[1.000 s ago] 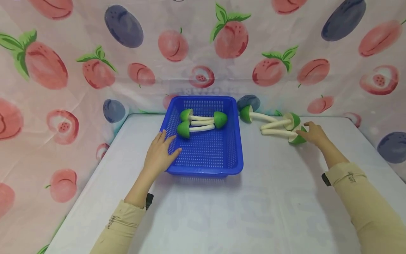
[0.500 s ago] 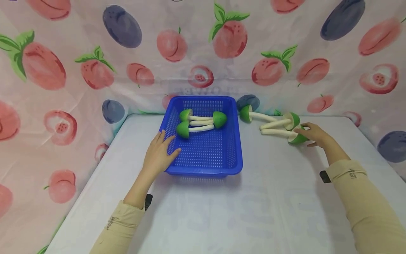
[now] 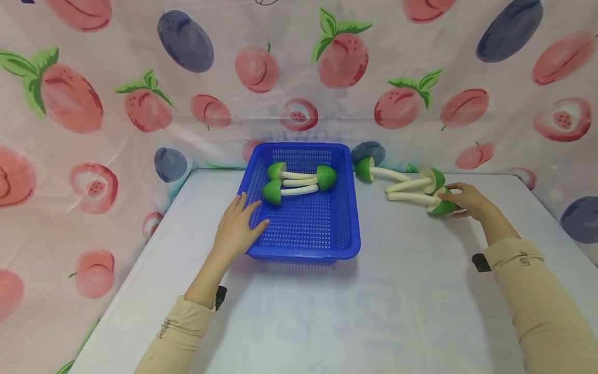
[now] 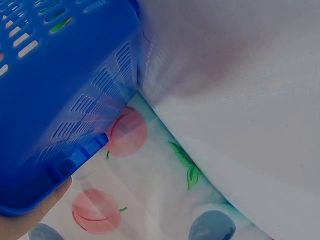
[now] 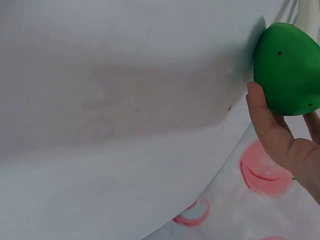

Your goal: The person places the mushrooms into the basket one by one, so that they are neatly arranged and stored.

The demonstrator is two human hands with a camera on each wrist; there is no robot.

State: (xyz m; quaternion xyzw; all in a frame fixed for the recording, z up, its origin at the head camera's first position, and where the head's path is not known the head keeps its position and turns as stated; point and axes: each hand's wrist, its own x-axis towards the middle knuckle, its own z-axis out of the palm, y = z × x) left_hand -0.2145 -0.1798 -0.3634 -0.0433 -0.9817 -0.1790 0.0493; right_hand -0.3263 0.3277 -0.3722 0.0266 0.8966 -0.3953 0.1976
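The right hand (image 3: 469,201) has its fingers curved round the green cap of the nearest toy mushroom (image 3: 416,197), which lies on the tabletop at the basket's three o'clock, stem pointing to nine. The left hand (image 3: 235,228) spreads loosely, gripping nothing, over the rim of the blue plastic basket (image 3: 303,253) between eight and nine o'clock. The smooth, rounded cap might slip if pinched only at its edge; the second mushroom (image 3: 418,183), lying close against it, could be dragged along. A third mushroom (image 3: 385,172) lies beyond, towards the basket. Three more toy mushrooms (image 3: 327,178) lie in the basket's twelve o'clock end. White cloth covers the tabletop (image 3: 374,311); a peach-printed backdrop (image 3: 187,140) hangs behind it and along its left side
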